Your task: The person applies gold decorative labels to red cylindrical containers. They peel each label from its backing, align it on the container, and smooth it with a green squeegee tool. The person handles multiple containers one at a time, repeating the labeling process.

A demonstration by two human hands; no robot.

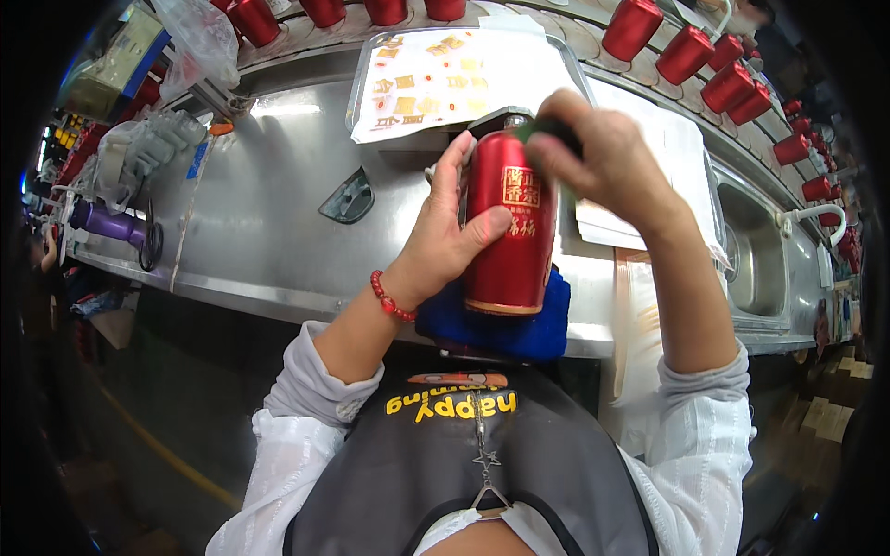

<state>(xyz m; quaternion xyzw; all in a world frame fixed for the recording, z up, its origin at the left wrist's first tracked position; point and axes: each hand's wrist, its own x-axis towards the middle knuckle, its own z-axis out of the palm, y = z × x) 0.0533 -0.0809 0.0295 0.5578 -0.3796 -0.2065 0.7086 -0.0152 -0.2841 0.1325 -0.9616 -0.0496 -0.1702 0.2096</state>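
Note:
My left hand [443,232] is closed round the left side of a glossy red bottle [510,259] with gold markings, its thumb across the front. The bottle is tilted, its narrow neck pointing away from me and its base above a folded blue cloth [547,324] at the bench edge. Over the bottle's upper right side, my right hand [607,153] grips a dark green object [561,134], blurred and partly covered by the fingers. Beyond the bottle lies a white sheet [505,74] with gold and red decals, in a metal tray [355,107].
On the steel bench [269,185] lies a grey-green translucent flat piece [349,197]. A purple bottle [107,222] and clear plastic items [153,148] are at left. Red bottles [686,54] line the curved conveyor [315,42] behind. A sink [756,246] is at right, beside white papers [649,139].

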